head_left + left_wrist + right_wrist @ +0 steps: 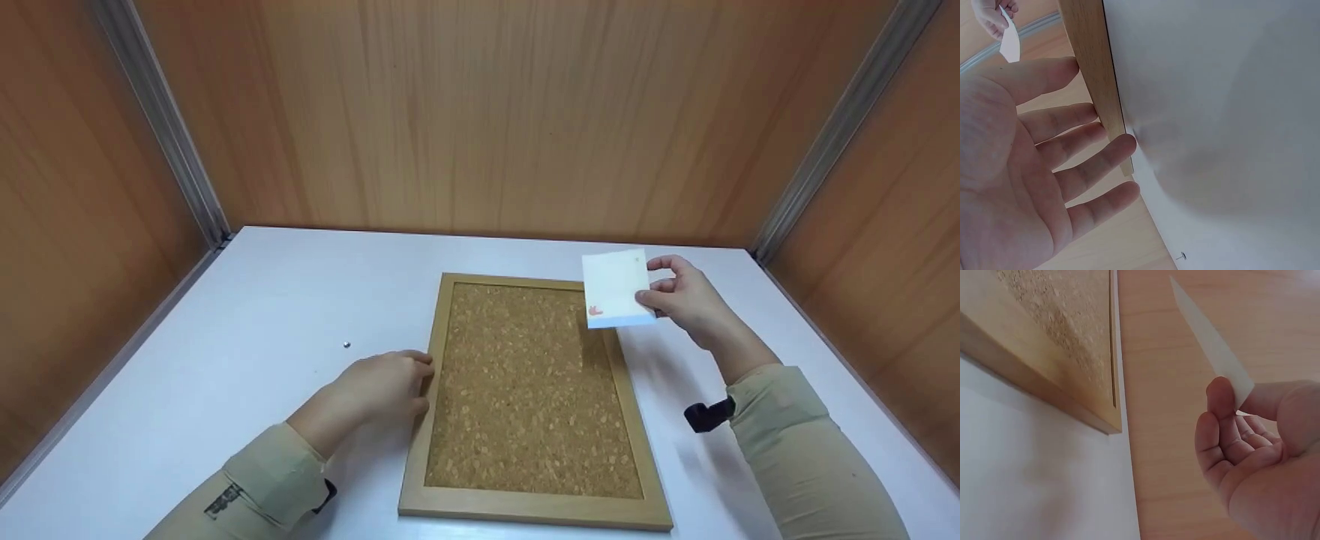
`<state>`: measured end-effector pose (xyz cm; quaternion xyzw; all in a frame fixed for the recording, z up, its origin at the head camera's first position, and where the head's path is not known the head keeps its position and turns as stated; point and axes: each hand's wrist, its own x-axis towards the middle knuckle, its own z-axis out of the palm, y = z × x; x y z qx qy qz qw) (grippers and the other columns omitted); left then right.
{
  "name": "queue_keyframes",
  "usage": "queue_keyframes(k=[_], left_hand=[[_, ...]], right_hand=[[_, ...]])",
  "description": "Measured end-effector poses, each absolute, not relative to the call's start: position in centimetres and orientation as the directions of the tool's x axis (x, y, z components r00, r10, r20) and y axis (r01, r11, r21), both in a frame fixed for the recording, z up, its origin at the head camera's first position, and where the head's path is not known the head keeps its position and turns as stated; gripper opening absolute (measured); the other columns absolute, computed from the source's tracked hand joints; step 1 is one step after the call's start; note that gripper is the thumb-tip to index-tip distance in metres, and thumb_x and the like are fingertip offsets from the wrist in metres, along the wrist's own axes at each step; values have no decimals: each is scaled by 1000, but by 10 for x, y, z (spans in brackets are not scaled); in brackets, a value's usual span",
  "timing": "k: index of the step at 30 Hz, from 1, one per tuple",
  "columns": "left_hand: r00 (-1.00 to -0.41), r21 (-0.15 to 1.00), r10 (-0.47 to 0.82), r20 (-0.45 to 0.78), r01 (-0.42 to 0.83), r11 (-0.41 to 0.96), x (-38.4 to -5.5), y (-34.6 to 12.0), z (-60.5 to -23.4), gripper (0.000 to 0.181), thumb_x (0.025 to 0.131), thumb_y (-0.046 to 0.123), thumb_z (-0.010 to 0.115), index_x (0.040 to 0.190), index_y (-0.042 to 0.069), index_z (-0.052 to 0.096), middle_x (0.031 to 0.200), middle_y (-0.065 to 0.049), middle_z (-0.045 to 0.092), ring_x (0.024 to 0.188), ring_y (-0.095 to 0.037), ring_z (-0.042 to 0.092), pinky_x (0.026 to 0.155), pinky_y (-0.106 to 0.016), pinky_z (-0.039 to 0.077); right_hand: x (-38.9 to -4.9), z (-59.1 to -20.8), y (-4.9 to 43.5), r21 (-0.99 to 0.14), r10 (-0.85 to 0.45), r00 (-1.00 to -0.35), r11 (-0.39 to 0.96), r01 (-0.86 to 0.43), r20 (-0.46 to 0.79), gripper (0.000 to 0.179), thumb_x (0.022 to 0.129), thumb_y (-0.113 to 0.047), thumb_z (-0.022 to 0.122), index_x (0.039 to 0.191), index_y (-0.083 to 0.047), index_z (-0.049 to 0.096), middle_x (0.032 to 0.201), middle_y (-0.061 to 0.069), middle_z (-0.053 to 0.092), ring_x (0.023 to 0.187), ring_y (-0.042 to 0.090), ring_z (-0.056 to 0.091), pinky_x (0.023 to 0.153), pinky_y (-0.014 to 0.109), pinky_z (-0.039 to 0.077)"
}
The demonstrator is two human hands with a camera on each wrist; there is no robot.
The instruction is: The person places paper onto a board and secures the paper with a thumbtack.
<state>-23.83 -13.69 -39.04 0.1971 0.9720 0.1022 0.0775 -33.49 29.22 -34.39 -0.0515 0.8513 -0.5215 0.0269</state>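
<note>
A cork board (532,390) in a light wooden frame lies on the white table in the head view. My left hand (382,386) is at the left edge of that frame, its fingertips against the wood. Seen from the left wrist, the fingers (1095,163) are spread and mostly straight along the frame's side (1095,62). My right hand (686,300) pinches a white note paper (615,292) by its right edge, between thumb and fingers. The paper, with a small pink print in one corner, is held up over the board's upper right corner.
A small silver thumbtack (346,345) lies on the white table (300,300), left of the board and just beyond my left hand. Wood-grain panels (487,112) stand at the back and both sides, with metal posts (169,120) at the corners.
</note>
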Motion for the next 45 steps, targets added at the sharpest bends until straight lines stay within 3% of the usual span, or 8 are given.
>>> queue_keyframes(k=[14, 22, 28, 37, 45], left_hand=[[-905, 235, 415, -99, 384, 893, -236, -135, -389, 45, 94, 24, 73, 134, 6, 66, 148, -9, 55, 135, -33, 52, 107, -50, 46], [-904, 234, 415, -104, 383, 894, -236, -135, -388, 46, 93, 24, 73, 134, 5, 66, 148, -9, 55, 134, -33, 52, 105, -51, 48], [-909, 239, 400, -115, 366, 900, -237, -135, -390, 49, 94, 25, 74, 137, 4, 64, 149, -7, 54, 137, -33, 50, 108, -51, 46], [-907, 236, 405, -112, 372, 898, -237, -135, -390, 47, 93, 25, 74, 135, 5, 65, 148, -8, 55, 136, -33, 51, 108, -51, 45], [-901, 243, 424, -95, 392, 887, -238, -134, -391, 42, 93, 24, 74, 131, 6, 68, 145, -10, 57, 133, -34, 54, 105, -52, 48]], right_hand=[[-325, -346, 261, -857, -192, -981, 500, -126, 32, 56, 94, -8, 70, 144, -13, 46, 94, 14, 64, 76, 19, 64, 62, 25, 51], [-314, -347, 244, -864, -292, -956, 471, -178, 37, 40, 95, -7, 70, 135, -5, 62, 93, 11, 61, 81, 18, 57, 70, 25, 54], [-308, -349, 231, -860, -338, -941, 475, -186, 17, 43, 95, -10, 71, 136, 0, 60, 87, 7, 59, 77, 15, 54, 68, 24, 52], [-301, -361, 214, -842, -354, -935, 509, -178, -17, 44, 94, -12, 72, 134, 2, 60, 93, 10, 66, 79, 17, 59, 66, 25, 54], [-297, -371, 202, -842, -364, -929, 519, -146, -63, 42, 92, -9, 72, 131, 4, 61, 83, 3, 58, 61, 10, 43, 48, 19, 36]])
